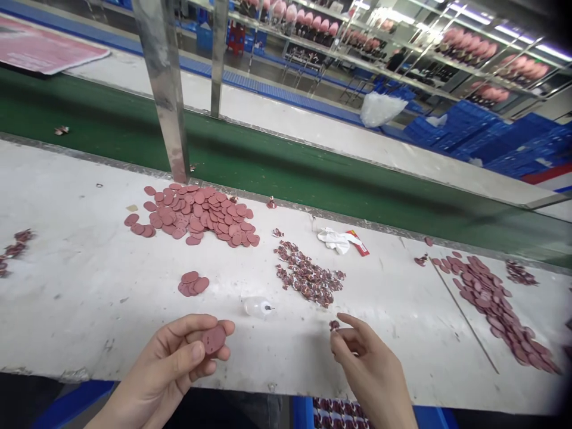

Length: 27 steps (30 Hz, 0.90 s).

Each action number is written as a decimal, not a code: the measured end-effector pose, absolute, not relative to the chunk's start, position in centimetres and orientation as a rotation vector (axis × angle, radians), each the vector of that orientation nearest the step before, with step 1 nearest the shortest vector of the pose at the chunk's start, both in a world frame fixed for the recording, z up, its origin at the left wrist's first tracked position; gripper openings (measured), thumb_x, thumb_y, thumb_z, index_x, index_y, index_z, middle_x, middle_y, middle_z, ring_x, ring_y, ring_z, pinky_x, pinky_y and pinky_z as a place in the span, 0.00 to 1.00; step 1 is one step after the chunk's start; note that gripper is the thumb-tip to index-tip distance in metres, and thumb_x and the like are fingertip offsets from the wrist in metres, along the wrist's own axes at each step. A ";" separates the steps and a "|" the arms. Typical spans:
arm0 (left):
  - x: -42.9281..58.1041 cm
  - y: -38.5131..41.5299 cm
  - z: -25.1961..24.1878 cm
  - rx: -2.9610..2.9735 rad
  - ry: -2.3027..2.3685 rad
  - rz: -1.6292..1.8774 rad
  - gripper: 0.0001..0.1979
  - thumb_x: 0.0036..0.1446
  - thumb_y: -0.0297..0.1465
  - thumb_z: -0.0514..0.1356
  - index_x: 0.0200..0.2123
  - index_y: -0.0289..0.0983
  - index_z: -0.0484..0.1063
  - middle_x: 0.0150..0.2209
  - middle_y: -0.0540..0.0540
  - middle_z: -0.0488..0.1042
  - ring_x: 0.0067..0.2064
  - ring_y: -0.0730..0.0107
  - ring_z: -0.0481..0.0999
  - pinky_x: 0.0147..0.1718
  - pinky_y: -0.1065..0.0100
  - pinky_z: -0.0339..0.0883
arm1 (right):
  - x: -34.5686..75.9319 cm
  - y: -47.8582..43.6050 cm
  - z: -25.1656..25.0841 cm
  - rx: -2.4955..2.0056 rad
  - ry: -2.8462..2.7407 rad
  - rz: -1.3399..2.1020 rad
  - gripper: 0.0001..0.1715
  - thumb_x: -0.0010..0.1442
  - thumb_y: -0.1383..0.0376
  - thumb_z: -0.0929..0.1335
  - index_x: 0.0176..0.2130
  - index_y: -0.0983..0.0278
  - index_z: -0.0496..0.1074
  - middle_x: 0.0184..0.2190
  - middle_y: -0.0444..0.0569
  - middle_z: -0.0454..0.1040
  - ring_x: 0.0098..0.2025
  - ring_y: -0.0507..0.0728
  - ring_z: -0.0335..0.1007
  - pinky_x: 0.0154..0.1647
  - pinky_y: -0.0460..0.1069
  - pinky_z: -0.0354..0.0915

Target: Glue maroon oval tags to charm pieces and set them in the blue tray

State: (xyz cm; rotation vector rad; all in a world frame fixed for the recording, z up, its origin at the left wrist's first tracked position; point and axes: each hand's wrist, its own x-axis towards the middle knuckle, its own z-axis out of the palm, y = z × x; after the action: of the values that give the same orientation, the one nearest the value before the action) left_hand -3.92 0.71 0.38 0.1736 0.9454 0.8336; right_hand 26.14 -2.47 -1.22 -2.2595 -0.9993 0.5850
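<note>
My left hand (179, 360) is closed around a maroon oval pad (213, 339), held at the fingertips just above the near edge of the white worktable (89, 298). My right hand (364, 363) pinches a small dark red piece (333, 325) between thumb and forefinger. A small clear glue bottle (257, 306) lies on its side between and just beyond the two hands. A little stack of oval pads (193, 283) lies beyond my left hand. A heap of small dark red pieces (308, 275) lies beyond my right hand.
A big pile of maroon oval pads (199, 214) sits at the back by a metal post (163, 89). More pads (491, 304) spread on the right. A white crumpled wrapper with a red tag (342, 240) lies near the green conveyor belt (290, 173). Blue crates (469, 134) stand far right.
</note>
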 end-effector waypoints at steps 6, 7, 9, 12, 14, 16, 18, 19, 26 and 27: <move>-2.7 0.6 0.4 0.235 0.877 0.801 0.11 0.50 0.33 0.77 0.38 0.39 0.86 0.47 0.39 0.87 0.38 0.66 0.86 0.36 0.75 0.78 | 25.5 -4.0 -1.8 -2.247 -0.889 0.612 0.29 0.56 0.42 0.70 0.41 0.63 0.80 0.27 0.49 0.80 0.29 0.61 0.78 0.33 0.53 0.74; -2.7 0.5 0.4 0.241 0.879 0.797 0.12 0.49 0.33 0.78 0.38 0.39 0.86 0.47 0.39 0.87 0.38 0.66 0.86 0.36 0.75 0.78 | 26.0 -4.0 -1.7 -2.289 -0.870 0.576 0.28 0.57 0.43 0.70 0.41 0.63 0.80 0.27 0.50 0.81 0.29 0.62 0.78 0.33 0.54 0.74; -2.7 0.5 0.4 0.242 0.895 0.792 0.13 0.48 0.34 0.78 0.38 0.39 0.86 0.46 0.40 0.87 0.38 0.67 0.85 0.36 0.76 0.78 | 27.3 -3.9 -1.4 -2.378 -0.843 0.498 0.27 0.58 0.43 0.69 0.40 0.63 0.79 0.26 0.51 0.81 0.27 0.63 0.78 0.33 0.56 0.73; -2.9 0.5 0.3 0.228 0.936 0.790 0.13 0.48 0.34 0.78 0.38 0.40 0.86 0.47 0.42 0.87 0.39 0.67 0.85 0.36 0.76 0.78 | 28.8 -3.7 -1.0 -2.464 -0.900 0.477 0.27 0.61 0.42 0.66 0.32 0.60 0.78 0.21 0.49 0.77 0.24 0.64 0.75 0.29 0.56 0.68; -3.0 0.4 0.2 0.222 0.954 0.787 0.12 0.49 0.34 0.78 0.38 0.40 0.86 0.47 0.41 0.87 0.39 0.67 0.85 0.37 0.76 0.78 | 29.0 -3.7 -1.1 -2.465 -1.003 0.529 0.27 0.60 0.42 0.66 0.29 0.59 0.78 0.18 0.47 0.73 0.22 0.63 0.72 0.25 0.55 0.62; -3.0 0.4 0.2 0.220 0.956 0.781 0.13 0.48 0.34 0.78 0.39 0.39 0.86 0.47 0.41 0.87 0.39 0.66 0.85 0.36 0.76 0.78 | 28.6 -3.8 -1.4 -2.439 -1.111 0.582 0.24 0.60 0.43 0.67 0.34 0.58 0.80 0.16 0.44 0.70 0.21 0.61 0.68 0.23 0.53 0.58; -3.0 0.3 0.2 0.226 0.957 0.779 0.14 0.47 0.35 0.79 0.38 0.39 0.86 0.48 0.40 0.87 0.39 0.66 0.85 0.36 0.76 0.78 | 28.4 -3.9 -1.8 -2.403 -1.210 0.613 0.23 0.60 0.46 0.67 0.42 0.58 0.82 0.18 0.42 0.70 0.20 0.60 0.66 0.23 0.53 0.57; -3.0 0.2 0.3 0.228 0.959 0.780 0.14 0.47 0.35 0.79 0.38 0.39 0.86 0.48 0.40 0.87 0.39 0.66 0.85 0.36 0.75 0.78 | 28.5 -4.0 -1.9 -2.381 -1.258 0.618 0.24 0.60 0.48 0.67 0.44 0.58 0.82 0.20 0.43 0.72 0.21 0.60 0.67 0.24 0.53 0.58; -2.8 0.2 0.2 0.223 0.919 0.805 0.12 0.49 0.33 0.78 0.37 0.39 0.86 0.47 0.41 0.87 0.38 0.68 0.85 0.35 0.77 0.78 | 30.6 -3.9 -1.8 -2.282 -1.460 0.580 0.17 0.54 0.50 0.71 0.33 0.57 0.84 0.39 0.53 0.80 0.27 0.60 0.72 0.26 0.54 0.64; -2.7 0.1 0.1 0.224 0.907 0.806 0.11 0.49 0.33 0.78 0.37 0.39 0.86 0.47 0.40 0.87 0.38 0.68 0.85 0.35 0.77 0.77 | 30.5 -4.1 -1.4 -2.283 -1.449 0.588 0.16 0.55 0.50 0.72 0.33 0.57 0.83 0.35 0.51 0.80 0.24 0.59 0.70 0.24 0.53 0.63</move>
State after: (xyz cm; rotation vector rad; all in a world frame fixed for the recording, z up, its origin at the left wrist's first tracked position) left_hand -2.72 0.14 0.14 0.2242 0.9065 0.8064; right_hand 30.48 -4.07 -1.45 -2.2829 -1.4492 0.5876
